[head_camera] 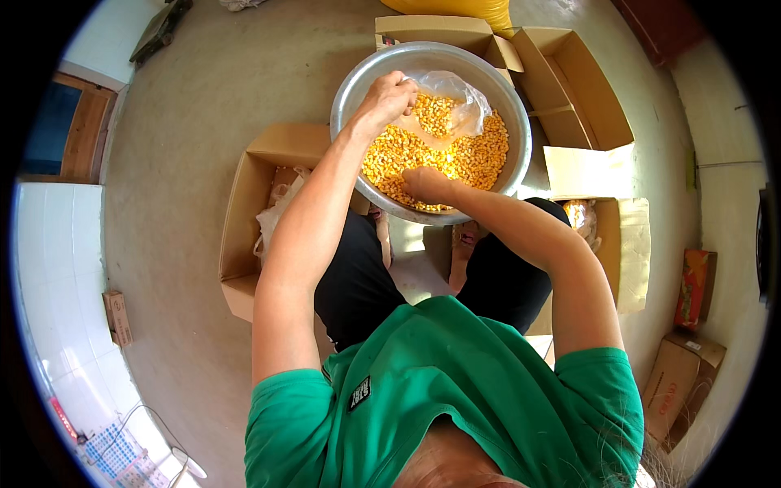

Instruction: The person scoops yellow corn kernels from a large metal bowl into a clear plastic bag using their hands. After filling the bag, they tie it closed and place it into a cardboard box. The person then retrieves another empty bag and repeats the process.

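A large round metal basin [521, 131] holds loose yellow corn kernels [390, 155]. Over the kernels lies a clear plastic bag [473, 113] with some corn inside. My left hand [390, 97] has its fingers closed on the bag's edge at the basin's left side. Down in the kernels, near the basin's front rim, is my right hand [430, 185]; its fingers are curled and partly hidden, so whether they hold kernels is unclear.
An open cardboard box [241, 213] with white plastic bags [273, 222] stands left of my knees. At the right, another box [631, 244] holds a clear bag of corn [583, 219]. More open cartons [595, 91] and a yellow sack [451, 7] lie beyond the basin.
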Demonstrator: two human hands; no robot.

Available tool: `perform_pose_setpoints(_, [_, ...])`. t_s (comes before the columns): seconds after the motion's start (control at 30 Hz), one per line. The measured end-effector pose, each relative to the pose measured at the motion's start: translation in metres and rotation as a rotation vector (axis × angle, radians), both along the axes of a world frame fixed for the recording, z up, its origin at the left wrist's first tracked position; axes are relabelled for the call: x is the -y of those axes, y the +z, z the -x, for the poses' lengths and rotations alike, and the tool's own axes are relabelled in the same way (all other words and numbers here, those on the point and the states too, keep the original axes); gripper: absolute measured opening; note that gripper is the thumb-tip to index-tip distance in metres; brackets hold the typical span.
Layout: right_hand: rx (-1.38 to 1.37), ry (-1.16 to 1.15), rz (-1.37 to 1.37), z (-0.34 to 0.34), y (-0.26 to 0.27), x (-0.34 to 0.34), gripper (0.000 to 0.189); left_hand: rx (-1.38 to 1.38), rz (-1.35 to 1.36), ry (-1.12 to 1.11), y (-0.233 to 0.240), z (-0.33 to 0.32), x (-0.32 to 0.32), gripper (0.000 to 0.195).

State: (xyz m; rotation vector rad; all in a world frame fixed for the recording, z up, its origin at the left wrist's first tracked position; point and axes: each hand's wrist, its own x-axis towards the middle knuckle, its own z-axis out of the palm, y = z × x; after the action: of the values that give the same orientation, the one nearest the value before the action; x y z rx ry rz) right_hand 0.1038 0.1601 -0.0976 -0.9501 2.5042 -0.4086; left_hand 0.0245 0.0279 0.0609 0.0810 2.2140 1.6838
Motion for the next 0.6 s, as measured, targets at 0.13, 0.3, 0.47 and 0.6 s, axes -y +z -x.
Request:
perform_pose_setpoints(0.13, [-0.036,0.026,0.04,0.007,0.008,-0.001,0.023,-0.004,-0.015,0.006,-0.003,0.0,0.003,0.025])
perform_pose_setpoints(0.3, [0.171,0.065,0.216,0.025,0.011,-0.018,0.028,0.013,-0.02,-0.006,-0.001,0.001,-0.003,0.023])
perform_pose_setpoints(0.47, [0.708,-0.271,0.254,0.029,0.123,-0.021,0.025,0.022,-0.007,0.03,-0.004,-0.001,0.009,0.021])
perform_pose_setpoints(0.6, [0.793,-0.448,0.502,0.047,0.139,-0.037,0.019,-0.024,0.118,-0.008,-0.008,0.006,0.009,0.02])
